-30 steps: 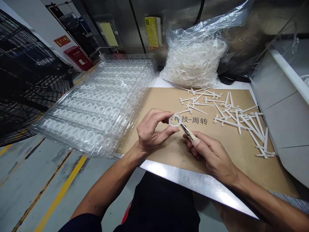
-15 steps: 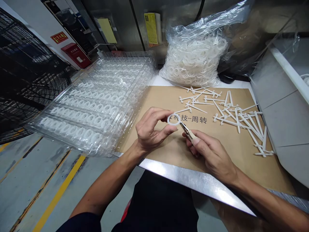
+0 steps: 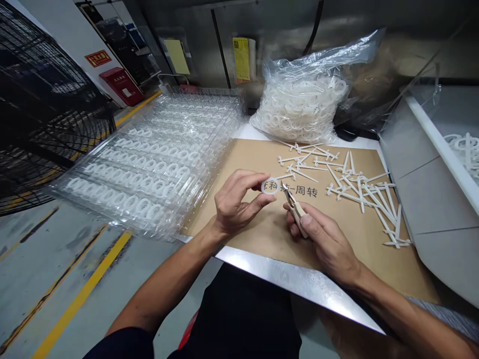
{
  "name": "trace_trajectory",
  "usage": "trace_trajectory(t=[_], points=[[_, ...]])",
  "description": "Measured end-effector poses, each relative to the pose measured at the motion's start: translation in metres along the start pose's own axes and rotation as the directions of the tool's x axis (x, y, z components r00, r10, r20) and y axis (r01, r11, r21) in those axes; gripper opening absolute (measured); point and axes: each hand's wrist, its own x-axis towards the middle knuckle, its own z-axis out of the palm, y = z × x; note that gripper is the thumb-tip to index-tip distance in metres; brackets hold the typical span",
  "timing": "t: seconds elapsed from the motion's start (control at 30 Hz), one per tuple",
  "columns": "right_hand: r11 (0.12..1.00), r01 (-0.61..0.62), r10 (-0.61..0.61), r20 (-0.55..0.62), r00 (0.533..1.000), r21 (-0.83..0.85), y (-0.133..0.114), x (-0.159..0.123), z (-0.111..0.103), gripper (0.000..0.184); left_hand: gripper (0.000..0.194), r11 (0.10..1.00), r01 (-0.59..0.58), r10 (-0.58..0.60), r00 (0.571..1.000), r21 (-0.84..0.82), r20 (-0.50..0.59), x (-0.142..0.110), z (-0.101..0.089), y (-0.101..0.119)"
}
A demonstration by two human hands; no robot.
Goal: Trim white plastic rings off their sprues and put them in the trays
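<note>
Between thumb and fingers, my left hand (image 3: 239,202) pinches a white plastic ring (image 3: 270,186) above the brown cardboard (image 3: 258,239). My right hand (image 3: 325,234) is wrapped round a pair of cutting pliers (image 3: 297,212) with cream handles. The pliers' metal jaws look parted and stand a little to the right of the ring, not touching it. Beyond and to the right of my hands, several white cut-off plastic stems (image 3: 359,187) lie scattered on the cardboard.
A clear plastic tray (image 3: 145,164) with rows of white rings stands at the left. Behind the cardboard is a clear bag (image 3: 299,104) full of white rings. A white bin (image 3: 441,199) holding white plastic parts borders the right side. A black wire-guarded fan (image 3: 48,114) is far left.
The pliers' jaws have come away from the ring's edge and parted. The ring stays in my left hand. The camera view has shifted slightly.
</note>
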Motion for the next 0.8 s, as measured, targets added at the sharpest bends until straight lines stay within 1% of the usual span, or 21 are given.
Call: trace_trajectory(t=[0.1,0.2,0.33,0.43,0.7,0.8], points=[[0.988,0.024,-0.022,-0.014,1.0,0.155,0.0,0.001,0.0,0.05,0.032,0.999,0.005,-0.006,1.0,-0.045,-0.025,-0.001,0.0,0.0],[0.976,-0.011,0.017,-0.025,1.0,0.22,0.0,0.002,-0.001,0.053,0.033,0.999,0.012,-0.015,0.998,-0.04,-0.068,0.0,-0.003,0.002],[0.973,-0.031,0.034,-0.009,0.999,0.228,0.005,0.003,-0.003,0.047,0.034,1.0,0.0,-0.001,0.995,-0.007,-0.097,0.003,-0.006,0.007],[0.968,-0.031,0.033,-0.003,0.999,0.249,0.007,0.004,-0.004,0.044,0.034,0.999,-0.033,0.033,0.994,-0.005,-0.104,0.005,-0.008,0.01],[0.967,-0.048,0.058,-0.032,0.998,0.249,0.008,0.004,-0.005,0.051,0.033,0.998,-0.045,0.048,0.996,0.038,-0.08,0.007,-0.009,0.009],[0.966,-0.092,0.112,-0.07,0.991,0.241,0.01,0.003,-0.008,0.055,0.033,0.999,-0.039,0.039,0.997,0.002,-0.067,0.009,-0.005,0.009]])
